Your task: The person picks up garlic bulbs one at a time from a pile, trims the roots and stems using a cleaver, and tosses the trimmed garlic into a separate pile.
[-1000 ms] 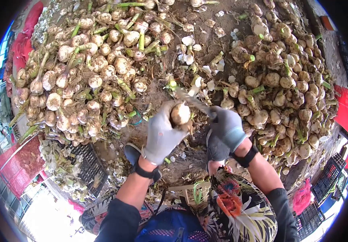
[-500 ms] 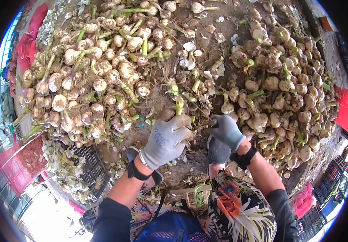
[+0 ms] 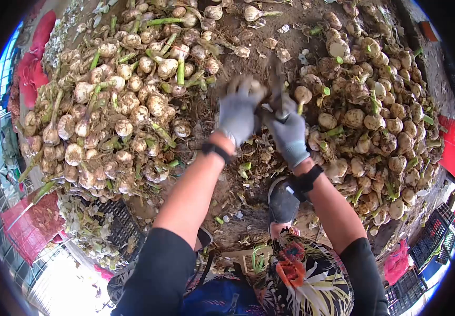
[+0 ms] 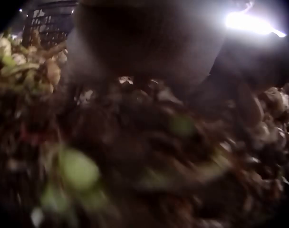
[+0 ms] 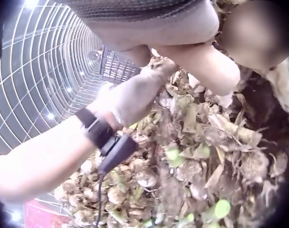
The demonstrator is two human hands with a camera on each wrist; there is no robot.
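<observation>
In the head view my gloved left hand (image 3: 238, 115) reaches forward over the dirt strip between two garlic heaps. Its soiled fingers are blurred, and I cannot tell whether they hold anything. Close beside it, my gloved right hand (image 3: 289, 131) grips a knife (image 3: 277, 87), its blade pointing away from me. A garlic bulb (image 3: 302, 95) with a short stem lies just beyond the right hand, at the edge of the right heap. From the right wrist, the right glove's fingers (image 5: 201, 64) are curled, with the left hand (image 5: 135, 97) behind them. The left wrist view is badly smeared.
Long-stemmed garlic (image 3: 127, 102) is heaped on the left; trimmed bulbs (image 3: 375, 113) cover the right. Husks and cut stems (image 3: 248, 168) litter the ground between. A black crate (image 3: 119, 224) stands lower left beside wire mesh (image 5: 35, 61). A shoe (image 3: 284, 200) is near the right wrist.
The bulb seen in the left hand a second ago is no longer visible there. Both hands have moved forward, the left farther. The knife blade has swung from pointing left to pointing away.
</observation>
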